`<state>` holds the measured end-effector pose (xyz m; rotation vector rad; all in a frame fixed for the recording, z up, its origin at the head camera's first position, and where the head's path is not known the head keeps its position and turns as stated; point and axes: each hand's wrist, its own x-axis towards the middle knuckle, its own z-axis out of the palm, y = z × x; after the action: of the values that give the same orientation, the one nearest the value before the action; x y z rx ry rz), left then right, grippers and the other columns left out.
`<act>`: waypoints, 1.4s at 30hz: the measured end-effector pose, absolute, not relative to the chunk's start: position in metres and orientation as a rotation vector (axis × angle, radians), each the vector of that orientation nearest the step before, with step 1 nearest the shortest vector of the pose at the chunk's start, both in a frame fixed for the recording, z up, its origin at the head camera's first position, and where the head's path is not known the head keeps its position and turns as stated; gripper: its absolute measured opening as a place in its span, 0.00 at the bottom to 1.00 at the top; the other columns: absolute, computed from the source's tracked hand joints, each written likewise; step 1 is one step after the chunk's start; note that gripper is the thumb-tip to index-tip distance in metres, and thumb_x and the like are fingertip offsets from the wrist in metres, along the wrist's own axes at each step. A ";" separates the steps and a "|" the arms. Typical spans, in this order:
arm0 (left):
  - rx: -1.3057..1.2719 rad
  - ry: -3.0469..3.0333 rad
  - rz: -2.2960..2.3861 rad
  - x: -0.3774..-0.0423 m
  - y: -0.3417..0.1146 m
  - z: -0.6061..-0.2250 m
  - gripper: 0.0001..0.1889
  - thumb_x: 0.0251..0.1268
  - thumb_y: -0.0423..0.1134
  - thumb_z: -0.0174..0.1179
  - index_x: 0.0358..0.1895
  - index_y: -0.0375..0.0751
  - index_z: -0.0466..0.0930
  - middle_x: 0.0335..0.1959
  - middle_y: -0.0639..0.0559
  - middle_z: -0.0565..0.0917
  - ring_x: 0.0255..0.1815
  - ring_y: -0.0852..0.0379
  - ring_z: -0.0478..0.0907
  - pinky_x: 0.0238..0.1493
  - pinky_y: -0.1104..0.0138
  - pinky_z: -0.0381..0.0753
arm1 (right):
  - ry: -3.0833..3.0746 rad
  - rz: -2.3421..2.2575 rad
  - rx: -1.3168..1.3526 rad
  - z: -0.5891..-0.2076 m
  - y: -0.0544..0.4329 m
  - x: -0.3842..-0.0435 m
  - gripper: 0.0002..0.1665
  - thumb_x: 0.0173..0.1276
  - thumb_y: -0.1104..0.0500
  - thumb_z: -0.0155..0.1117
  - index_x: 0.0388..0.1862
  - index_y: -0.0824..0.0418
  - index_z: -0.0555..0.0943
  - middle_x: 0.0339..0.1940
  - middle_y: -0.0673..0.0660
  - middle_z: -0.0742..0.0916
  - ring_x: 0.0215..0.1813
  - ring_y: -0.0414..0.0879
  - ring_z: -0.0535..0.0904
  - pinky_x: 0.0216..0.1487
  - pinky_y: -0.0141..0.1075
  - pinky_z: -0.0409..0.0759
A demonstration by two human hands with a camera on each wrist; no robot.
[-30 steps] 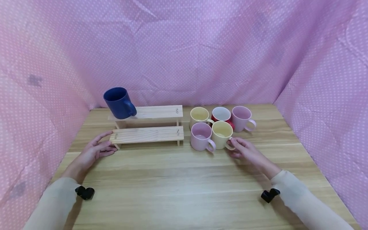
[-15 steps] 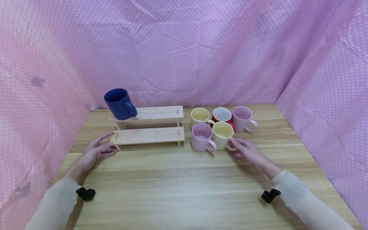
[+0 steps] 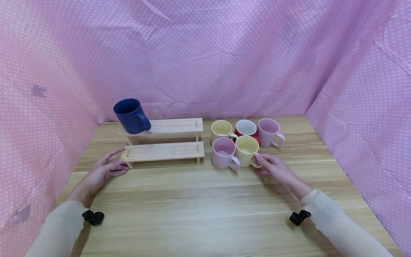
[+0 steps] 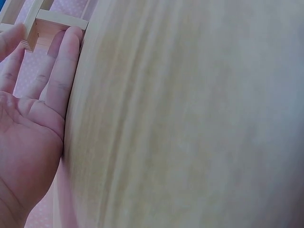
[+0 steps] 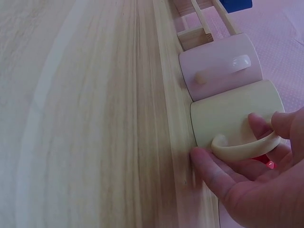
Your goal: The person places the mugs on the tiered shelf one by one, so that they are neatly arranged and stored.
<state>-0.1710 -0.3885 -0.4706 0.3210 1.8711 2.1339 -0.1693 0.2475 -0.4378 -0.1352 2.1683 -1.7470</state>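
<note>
My right hand (image 3: 274,169) pinches the handle of a front yellow mug (image 5: 232,114) between thumb and fingers; the mug stands upright on the table. Touching it on the left is a pink mug (image 3: 223,153). Behind them stand another yellow mug (image 3: 221,129), a red mug with a white inside (image 3: 245,126), mostly hidden, and a second pink mug (image 3: 268,132). At the left, my left hand (image 3: 101,173) holds the end of the lower wooden shelf (image 3: 163,151), thumb at the plank and other fingers by its leg (image 4: 59,21).
Behind the lower shelf is a higher wooden shelf (image 3: 176,125), with a dark blue mug (image 3: 131,117) on its left end. Pink dotted cloth (image 3: 205,64) hangs behind and at both sides of the wooden table (image 3: 192,214).
Both hands keep their places at the shelf and the yellow mug. The whole head view shifts only slightly; no mug has visibly moved on the table.
</note>
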 end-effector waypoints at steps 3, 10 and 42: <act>0.330 1.874 2.131 -0.171 -0.388 -0.471 0.27 0.83 0.29 0.42 0.80 0.43 0.54 0.53 0.48 0.83 0.51 0.51 0.86 0.54 0.60 0.84 | 2.160 -1.765 -0.133 -0.438 0.247 -0.168 0.31 0.83 0.51 0.51 0.66 0.78 0.70 0.57 0.62 0.81 0.56 0.42 0.80 0.61 0.48 0.81; 0.324 1.895 2.125 -0.169 -0.388 -0.470 0.27 0.83 0.30 0.43 0.80 0.42 0.54 0.53 0.48 0.83 0.51 0.52 0.85 0.54 0.61 0.84 | 2.143 -1.793 -0.147 -0.437 0.245 -0.168 0.30 0.83 0.52 0.52 0.64 0.80 0.71 0.56 0.61 0.82 0.56 0.40 0.80 0.62 0.48 0.79; 0.286 1.985 2.055 -0.170 -0.389 -0.470 0.27 0.83 0.33 0.45 0.80 0.45 0.55 0.57 0.48 0.76 0.52 0.53 0.84 0.55 0.61 0.84 | 2.002 -1.965 -0.115 -0.419 0.247 -0.166 0.20 0.83 0.53 0.52 0.56 0.69 0.79 0.49 0.54 0.83 0.56 0.41 0.82 0.63 0.42 0.79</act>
<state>-0.1700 -0.3890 -0.4699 0.2859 1.9847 2.0547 -0.1658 0.2471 -0.4186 -0.1154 2.0020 -1.9647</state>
